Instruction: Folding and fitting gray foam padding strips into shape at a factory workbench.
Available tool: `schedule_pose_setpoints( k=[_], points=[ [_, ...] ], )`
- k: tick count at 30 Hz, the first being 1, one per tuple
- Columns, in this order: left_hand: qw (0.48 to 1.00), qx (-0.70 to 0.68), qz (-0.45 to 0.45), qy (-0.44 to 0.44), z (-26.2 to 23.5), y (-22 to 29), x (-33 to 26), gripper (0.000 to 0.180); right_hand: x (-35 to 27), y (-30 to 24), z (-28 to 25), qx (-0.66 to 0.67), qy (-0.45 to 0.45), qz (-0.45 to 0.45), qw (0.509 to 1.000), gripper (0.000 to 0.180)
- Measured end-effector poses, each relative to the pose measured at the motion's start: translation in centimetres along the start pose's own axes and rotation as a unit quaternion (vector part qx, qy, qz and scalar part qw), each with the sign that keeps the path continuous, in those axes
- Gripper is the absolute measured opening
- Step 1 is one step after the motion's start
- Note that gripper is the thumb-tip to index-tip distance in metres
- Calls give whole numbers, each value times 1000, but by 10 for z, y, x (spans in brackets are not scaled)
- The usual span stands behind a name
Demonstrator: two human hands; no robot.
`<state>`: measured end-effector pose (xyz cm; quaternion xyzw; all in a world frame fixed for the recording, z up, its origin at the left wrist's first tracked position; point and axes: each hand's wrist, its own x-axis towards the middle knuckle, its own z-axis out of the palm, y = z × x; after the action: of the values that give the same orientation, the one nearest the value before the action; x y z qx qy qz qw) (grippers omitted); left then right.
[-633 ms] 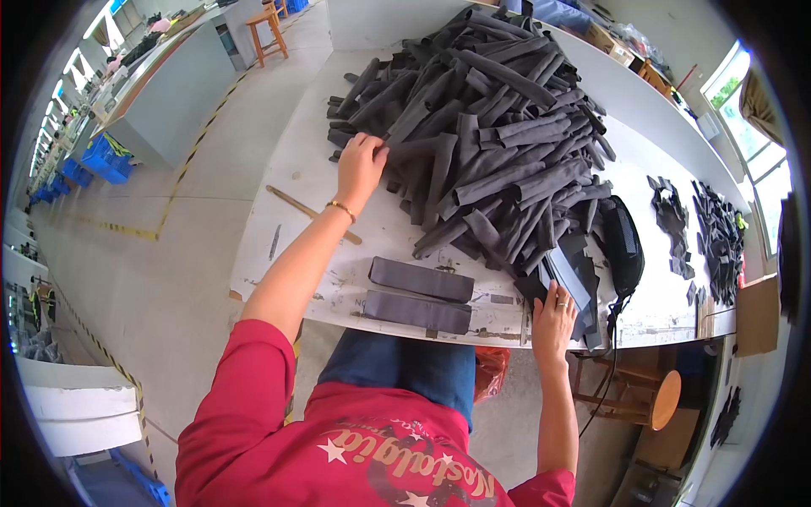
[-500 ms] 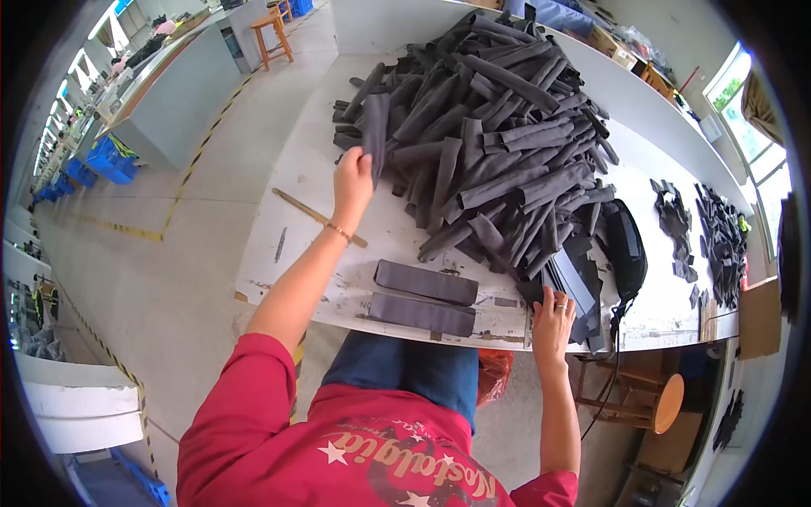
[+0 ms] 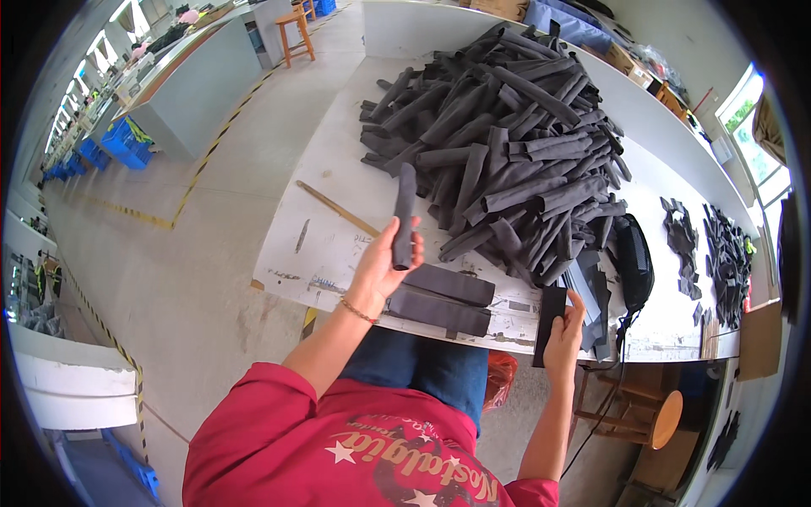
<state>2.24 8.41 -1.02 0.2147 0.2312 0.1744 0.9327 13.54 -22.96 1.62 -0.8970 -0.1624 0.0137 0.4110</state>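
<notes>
My left hand (image 3: 380,266) is closed around a dark grey fabric tube (image 3: 405,198), lifted above the table's front left part and pointing away from me. At the table's front edge, my right hand (image 3: 564,340) grips a flat black strip (image 3: 550,314), held upright between thumb and fingers. Just beyond that hand lies a fanned stack of grey and black strips (image 3: 585,287). Two flattened dark fabric pieces, a farther one (image 3: 456,286) and a nearer one (image 3: 443,313), lie side by side between my hands. Behind them rises a large heap of similar fabric tubes (image 3: 498,110).
A wooden stick (image 3: 336,207) lies left of the heap on the white table (image 3: 287,245). To the right are a black bag (image 3: 632,262) with a hanging cord and piles of dark scraps (image 3: 726,262). A wooden stool (image 3: 665,420) stands below the table's right side.
My left hand has drawn the fabric tube from the heap's left edge toward me and rightward. My right hand has taken a black strip from the stack and brought it to the table edge.
</notes>
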Motion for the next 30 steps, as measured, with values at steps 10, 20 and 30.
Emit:
schedule_pose_setpoints(
  k=[10, 20, 30],
  points=[
    [997, 46, -45, -39, 6, -21, -7, 35, -48, -51, 55, 93, -121, -105, 983, 30],
    [990, 122, -17, -69, -12, -11, -8, 21, -53, -68, 58, 145, -139, -138, 970, 50],
    [998, 24, -56, -26, -13, -23, -7, 12, -46, -78, 62, 139, -82, -200, 966, 49]
  ],
)
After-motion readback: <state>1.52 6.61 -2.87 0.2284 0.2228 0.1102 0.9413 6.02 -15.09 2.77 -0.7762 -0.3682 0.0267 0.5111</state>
